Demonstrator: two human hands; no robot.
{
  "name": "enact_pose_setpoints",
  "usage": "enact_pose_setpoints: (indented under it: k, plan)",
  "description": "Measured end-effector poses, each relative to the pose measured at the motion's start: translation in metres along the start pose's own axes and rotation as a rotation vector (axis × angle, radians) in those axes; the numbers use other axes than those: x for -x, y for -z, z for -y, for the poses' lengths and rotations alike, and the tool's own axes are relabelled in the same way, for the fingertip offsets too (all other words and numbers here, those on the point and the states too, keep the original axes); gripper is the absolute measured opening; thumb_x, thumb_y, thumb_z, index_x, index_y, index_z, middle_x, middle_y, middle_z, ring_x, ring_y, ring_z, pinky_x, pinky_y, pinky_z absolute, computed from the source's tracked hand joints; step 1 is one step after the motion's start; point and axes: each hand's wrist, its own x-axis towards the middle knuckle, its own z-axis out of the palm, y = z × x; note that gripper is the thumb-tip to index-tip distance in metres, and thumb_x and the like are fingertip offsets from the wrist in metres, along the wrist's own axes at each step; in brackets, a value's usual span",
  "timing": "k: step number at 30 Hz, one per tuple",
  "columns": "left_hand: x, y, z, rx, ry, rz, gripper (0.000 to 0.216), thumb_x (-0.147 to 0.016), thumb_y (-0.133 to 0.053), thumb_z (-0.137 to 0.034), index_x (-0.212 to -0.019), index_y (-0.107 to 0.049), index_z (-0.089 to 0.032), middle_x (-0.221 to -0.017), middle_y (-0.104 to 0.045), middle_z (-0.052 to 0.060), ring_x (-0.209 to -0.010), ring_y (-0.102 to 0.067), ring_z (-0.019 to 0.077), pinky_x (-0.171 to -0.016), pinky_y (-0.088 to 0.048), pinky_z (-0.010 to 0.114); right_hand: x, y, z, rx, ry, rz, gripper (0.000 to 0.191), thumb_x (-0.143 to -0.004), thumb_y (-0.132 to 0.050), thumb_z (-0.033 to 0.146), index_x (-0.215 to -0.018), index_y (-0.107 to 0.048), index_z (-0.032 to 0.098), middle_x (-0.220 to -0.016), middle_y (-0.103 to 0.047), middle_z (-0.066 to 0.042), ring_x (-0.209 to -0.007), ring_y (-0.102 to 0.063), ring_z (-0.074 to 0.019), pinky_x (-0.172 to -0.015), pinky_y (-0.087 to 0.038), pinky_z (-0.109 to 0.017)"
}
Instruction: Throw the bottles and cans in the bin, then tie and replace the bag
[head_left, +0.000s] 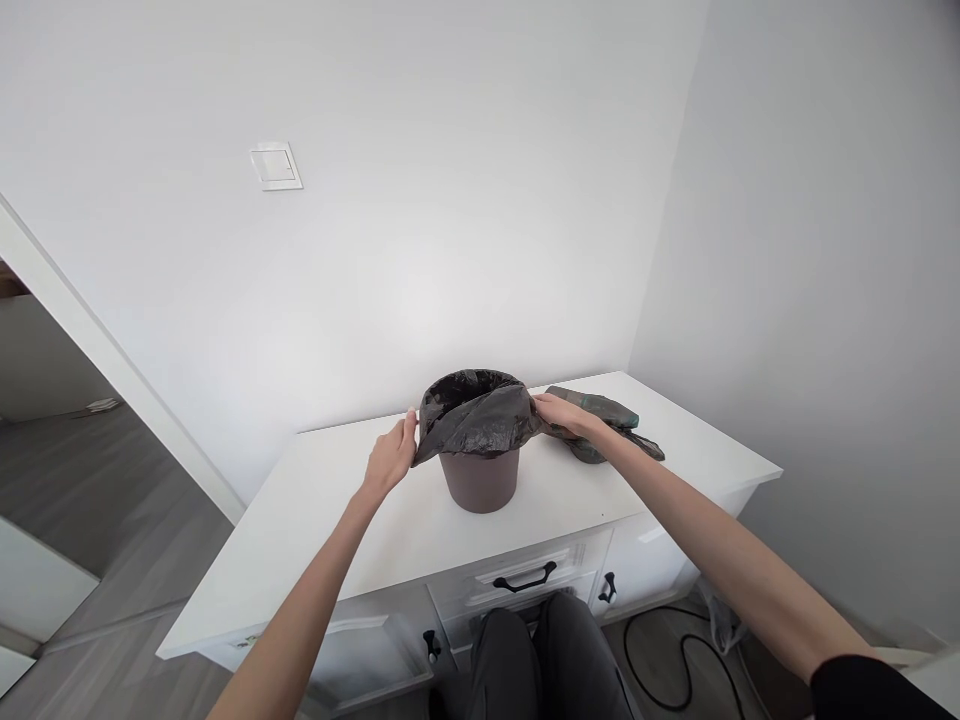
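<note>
A small brown bin [480, 480] stands on the white desk [337, 520]. A black plastic bag liner [476, 412] is draped over its rim and hangs down the front. My left hand [391, 458] is at the left side of the bin, fingers bent and touching the liner's edge. My right hand [561, 412] is at the right side of the rim, its fingers pinched on the liner. A crumpled dark plastic bag [607, 425] lies on the desk just behind my right hand.
The desk sits in a corner between two white walls, with drawers and black handles [525, 580] below. A light switch [276, 166] is on the wall. A black cable [675, 660] lies on the grey floor to the right. My knees are under the desk front.
</note>
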Motion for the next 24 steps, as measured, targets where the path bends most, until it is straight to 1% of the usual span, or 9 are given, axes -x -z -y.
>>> enact_pose_setpoints:
  k: [3, 6, 10, 13, 16, 18, 19, 21, 24]
  plan:
    - [0.016, 0.005, -0.004, 0.084, -0.073, -0.141, 0.053, -0.106, -0.025, -0.057, -0.099, -0.065, -0.023, -0.095, -0.070, 0.008, -0.094, -0.066, 0.0250, -0.084, -0.051, 0.038, 0.019, -0.001, -0.007, -0.076, 0.158, -0.130, 0.047, -0.094, -0.055, 0.065, -0.094, -0.069, 0.021, -0.078, -0.065, -0.002, -0.073, -0.060, -0.0182, -0.062, -0.047, -0.028]
    - [0.037, 0.007, -0.011, 0.092, -0.296, -0.170, 0.034, -0.106, -0.038, -0.048, -0.101, -0.062, -0.024, -0.110, -0.069, 0.007, -0.109, -0.062, 0.0240, -0.097, -0.048, 0.040, 0.039, -0.002, -0.015, -0.165, 0.292, -0.215, 0.052, -0.092, -0.056, 0.069, -0.110, -0.070, 0.022, -0.094, -0.070, -0.005, -0.086, -0.064, -0.0202, -0.070, -0.051, -0.029]
    - [0.062, 0.000, -0.010, -0.022, -0.542, -0.149, 0.012, -0.097, -0.059, -0.035, -0.102, -0.059, -0.024, -0.110, -0.066, 0.007, -0.107, -0.061, 0.0246, -0.099, -0.047, 0.043, 0.057, -0.005, -0.033, -0.147, 0.435, -0.169, 0.044, -0.087, -0.071, 0.060, -0.114, -0.069, 0.024, -0.112, -0.072, -0.007, -0.103, -0.066, -0.0245, -0.089, -0.054, -0.036]
    - [0.073, -0.011, 0.004, -0.146, -0.638, -0.130, 0.006, -0.096, -0.058, -0.022, -0.101, -0.060, -0.024, -0.105, -0.065, 0.007, -0.101, -0.060, 0.0244, -0.091, -0.048, 0.042, 0.060, -0.007, -0.057, 0.001, 0.570, -0.198, 0.032, -0.089, -0.071, 0.052, -0.103, -0.066, 0.024, -0.110, -0.072, -0.008, -0.105, -0.067, -0.0260, -0.099, -0.052, -0.041]
    - [0.077, -0.023, 0.026, -0.289, -0.669, -0.061, 0.017, -0.096, -0.051, -0.014, -0.104, -0.063, -0.023, -0.107, -0.064, 0.009, -0.103, -0.060, 0.0264, -0.089, -0.049, 0.043, 0.061, -0.008, -0.084, 0.354, 0.632, -0.207, 0.018, -0.091, -0.066, 0.041, -0.095, -0.064, 0.023, -0.103, -0.072, -0.009, -0.103, -0.067, -0.0282, -0.098, -0.053, -0.046]
    - [0.079, -0.030, 0.041, -0.327, -0.665, 0.020, 0.025, -0.097, -0.051, -0.017, -0.117, -0.064, -0.024, -0.117, -0.064, 0.011, -0.111, -0.060, 0.0287, -0.093, -0.050, 0.046, 0.062, -0.008, -0.100, 0.607, 0.647, -0.127, 0.016, -0.088, -0.065, 0.031, -0.101, -0.067, 0.023, -0.111, -0.073, -0.012, -0.116, -0.064, -0.0322, -0.104, -0.050, -0.051]
    - [0.082, -0.033, 0.048, -0.320, -0.653, 0.062, 0.031, -0.097, -0.052, -0.020, -0.126, -0.063, -0.026, -0.125, -0.063, 0.011, -0.117, -0.059, 0.0294, -0.097, -0.049, 0.048, 0.064, -0.008, -0.107, 0.694, 0.646, -0.083, 0.021, -0.086, -0.064, 0.027, -0.107, -0.068, 0.023, -0.119, -0.072, -0.013, -0.125, -0.061, -0.0339, -0.109, -0.047, -0.054]
    - [0.088, -0.039, 0.063, -0.259, -0.590, 0.120, 0.042, -0.100, -0.052, -0.028, -0.142, -0.055, -0.030, -0.140, -0.058, 0.011, -0.126, -0.058, 0.0291, -0.103, -0.049, 0.049, 0.066, -0.009, -0.119, 0.751, 0.629, -0.054, 0.034, -0.086, -0.060, 0.020, -0.119, -0.068, 0.024, -0.134, -0.068, -0.012, -0.136, -0.056, -0.0337, -0.115, -0.041, -0.056]
    - [0.100, -0.047, 0.086, -0.150, -0.383, 0.092, 0.048, -0.104, -0.046, -0.038, -0.151, -0.047, -0.032, -0.150, -0.055, 0.010, -0.134, -0.056, 0.0270, -0.108, -0.049, 0.046, 0.066, -0.014, -0.133, 0.599, 0.584, -0.168, 0.039, -0.087, -0.050, 0.016, -0.119, -0.070, 0.026, -0.134, -0.069, -0.008, -0.130, -0.061, -0.0290, -0.112, -0.046, -0.050]
